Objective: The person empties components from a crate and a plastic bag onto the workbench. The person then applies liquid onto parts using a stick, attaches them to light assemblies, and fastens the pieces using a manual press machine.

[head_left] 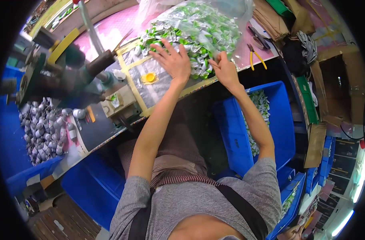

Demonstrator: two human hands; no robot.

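Observation:
My left hand (173,62) lies with spread fingers at the near left edge of a heap of small green-and-white plastic parts (190,30). Its fingertips touch or hover just over the nearest pieces; nothing is visibly gripped. My right hand (225,73) is at the heap's near right side, fingers curled in. Whatever may be between those fingers is too small to make out. A clear plastic bag (226,24) partly covers the heap. Left of my left hand, a yellow round piece (150,77) sits on the taped bench surface (150,96).
A bench press (70,72) stands at the left, with a blue bin of grey-and-white parts (44,132) below it. Yellow-handled pliers (256,58) lie to the right. Blue crates (284,120) stand below the bench, near my right arm.

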